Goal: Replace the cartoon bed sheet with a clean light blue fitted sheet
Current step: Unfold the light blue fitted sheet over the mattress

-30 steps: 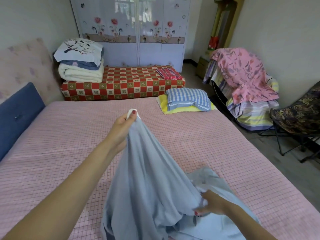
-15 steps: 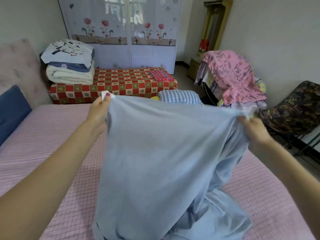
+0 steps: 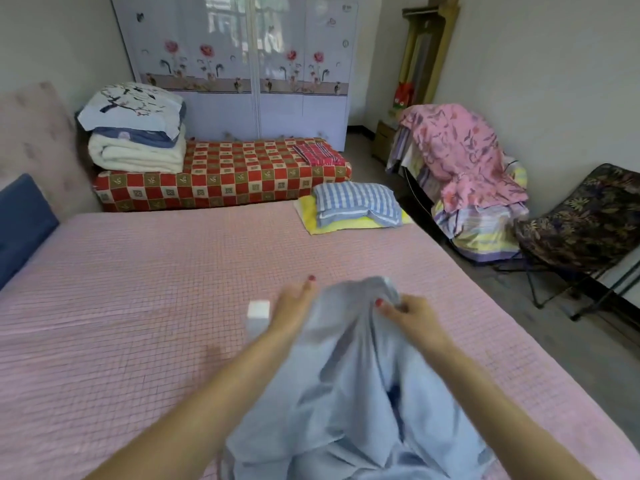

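A light blue fitted sheet (image 3: 349,393) is bunched up over the near middle of the bed, which shows a pink checked mattress cover (image 3: 156,306). My left hand (image 3: 294,306) grips the sheet's upper edge, with a white label (image 3: 258,309) sticking out beside it. Close to it on the right, my right hand (image 3: 412,318) pinches the same edge. Both hands are low over the bed. No cartoon sheet lies on the bed.
A blue checked pillow on a yellow cloth (image 3: 356,206) lies at the bed's far right corner. A red checked low mattress (image 3: 225,176) with stacked quilts (image 3: 135,129) runs along the far side. Chairs draped in bedding (image 3: 467,168) stand to the right, a blue headboard cushion (image 3: 20,226) to the left.
My hands had the sheet stretched wide and raised at chest height. They have since come together and dropped down toward the bed, so the sheet is bunched.
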